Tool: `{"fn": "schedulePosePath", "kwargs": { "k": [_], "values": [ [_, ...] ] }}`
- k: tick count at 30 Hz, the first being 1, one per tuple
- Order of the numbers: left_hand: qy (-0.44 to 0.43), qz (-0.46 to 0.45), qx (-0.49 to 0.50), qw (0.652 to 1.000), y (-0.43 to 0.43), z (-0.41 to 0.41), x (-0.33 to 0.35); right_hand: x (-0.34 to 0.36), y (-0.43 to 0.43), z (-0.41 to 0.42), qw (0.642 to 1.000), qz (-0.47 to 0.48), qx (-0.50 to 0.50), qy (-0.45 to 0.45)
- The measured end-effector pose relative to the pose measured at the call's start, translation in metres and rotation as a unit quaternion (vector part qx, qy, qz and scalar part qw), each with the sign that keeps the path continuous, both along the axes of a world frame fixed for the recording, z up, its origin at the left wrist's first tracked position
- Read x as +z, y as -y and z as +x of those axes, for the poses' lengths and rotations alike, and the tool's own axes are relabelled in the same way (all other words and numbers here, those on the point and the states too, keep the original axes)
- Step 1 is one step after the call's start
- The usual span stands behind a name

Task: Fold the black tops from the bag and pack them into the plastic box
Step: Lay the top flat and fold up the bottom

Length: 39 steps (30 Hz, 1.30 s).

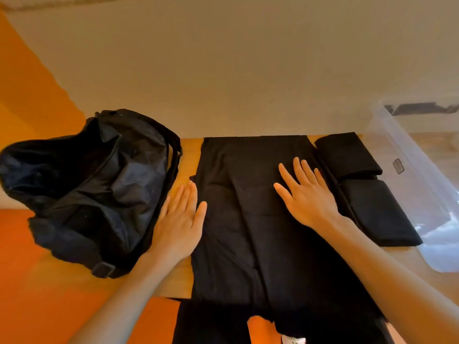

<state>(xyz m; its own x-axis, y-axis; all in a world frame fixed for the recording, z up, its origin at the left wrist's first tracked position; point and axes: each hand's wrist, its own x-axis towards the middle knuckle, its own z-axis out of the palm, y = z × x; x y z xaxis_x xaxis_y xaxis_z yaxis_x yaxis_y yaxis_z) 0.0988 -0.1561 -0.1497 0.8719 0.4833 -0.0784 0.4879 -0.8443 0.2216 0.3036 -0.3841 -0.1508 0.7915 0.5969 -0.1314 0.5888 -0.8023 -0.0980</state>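
A black top [248, 232] lies spread flat on the wooden table [185, 165], its sides folded in, its near end hanging over the table's front edge. My left hand [180, 219] lies flat with straight fingers at the top's left edge, partly on the wood. My right hand [306, 192] presses flat on the top's right half. Two folded black tops [347, 155] [380, 217] lie side by side just right of it. The open black bag [87, 184] sits slumped at the left. The clear plastic box [427, 184] stands at the far right.
A beige wall rises right behind the table's far edge. Orange floor shows to the left and below the table's front edge. The bag's strap and buckle [103, 269] lie near my left forearm.
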Motion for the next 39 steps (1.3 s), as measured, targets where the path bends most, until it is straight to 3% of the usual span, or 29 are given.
{"fn": "schedulePosePath", "kwargs": {
  "k": [4,7,10,12,14,17,20,22,25,28,30,33,39],
  "values": [
    [0.0,-0.02,0.006,1.0,-0.011,-0.004,0.003,0.01,0.007,-0.032,0.998,0.049,0.023,0.037],
    [0.082,-0.078,0.045,0.993,0.013,-0.019,0.01,0.013,0.033,-0.083,0.992,0.11,0.032,0.059],
    [0.234,-0.039,0.087,0.968,0.062,-0.064,0.021,0.011,0.085,-0.125,0.966,0.235,-0.043,0.102],
    [0.271,-0.051,0.118,0.954,0.093,-0.1,0.017,0.005,0.119,-0.148,0.931,0.304,-0.145,0.14],
    [0.272,-0.122,0.201,0.933,0.117,-0.126,0.0,-0.006,0.142,-0.164,0.907,0.325,-0.212,0.166],
    [0.251,-0.308,0.326,0.858,0.139,-0.137,-0.027,-0.021,0.154,-0.172,0.907,0.312,-0.214,0.184],
    [0.235,-0.42,0.315,0.818,0.147,-0.134,-0.033,-0.023,0.151,-0.17,0.908,0.328,-0.199,0.169],
    [0.252,-0.438,0.294,0.811,0.147,-0.131,-0.029,-0.021,0.152,-0.173,0.902,0.349,-0.207,0.15],
    [0.256,-0.473,0.271,0.798,0.15,-0.131,-0.015,-0.014,0.163,-0.185,0.856,0.418,-0.278,0.125],
    [0.285,-0.491,0.24,0.788,0.154,-0.143,-0.004,-0.012,0.176,-0.196,0.838,0.412,-0.359,0.004],
    [0.311,-0.515,0.22,0.768,0.154,-0.153,0.002,-0.01,0.174,-0.201,0.835,0.411,-0.347,-0.117],
    [0.335,-0.54,0.22,0.74,0.145,-0.164,0.009,-0.012,0.17,-0.206,0.773,0.494,-0.33,-0.222],
    [0.417,-0.46,0.327,0.713,0.096,-0.187,0.019,-0.003,0.19,-0.208,0.644,0.618,-0.385,-0.236]
  ]
}}
